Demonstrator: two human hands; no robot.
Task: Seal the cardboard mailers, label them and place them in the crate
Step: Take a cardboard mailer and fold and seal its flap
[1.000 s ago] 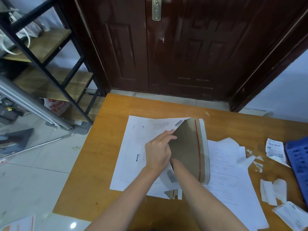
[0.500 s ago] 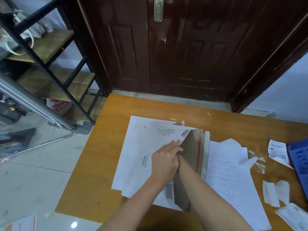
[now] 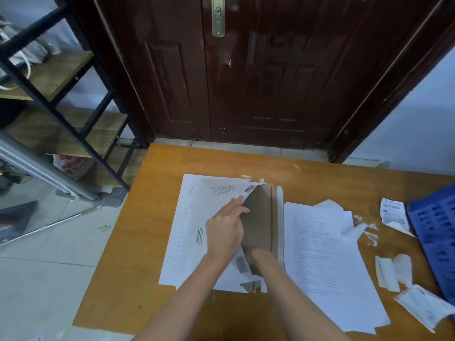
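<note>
Cardboard mailer (image 3: 261, 217), white outside and brown inside, at the middle of the wooden table (image 3: 147, 242), mouth propped open. Right forearm entering the mouth from the near edge; right hand hidden within, state of its fingers not to be told. Left hand (image 3: 225, 232) just left of the opening, fingers extended and pinching back the white upper panel to hold the mouth apart. Red tear strip (image 3: 271, 217) and pale adhesive flap (image 3: 280, 217) along the right edge of the mailer, flap still unfolded, hence mailer judged unsealed. Under the mailer, further white mailers or sheets (image 3: 182, 242), count unclear. Just right of the mailer, printed paper sheets (image 3: 320, 254) lying flat. Farther right, peeled white backing scraps (image 3: 391, 269) and small printed labels (image 3: 392, 210), loose on the table beside a blue plastic crate (image 3: 435, 230) at the right edge; crate interior mostly out of view, contents not to be told. Beyond the table's far edge, a dark wooden door (image 3: 246, 82); to the far left, a metal shelf rack (image 3: 61, 94). Progress judged early for this mailer: filling or checking under way; sealing, labelling and placing in the crate all left to do.
</note>
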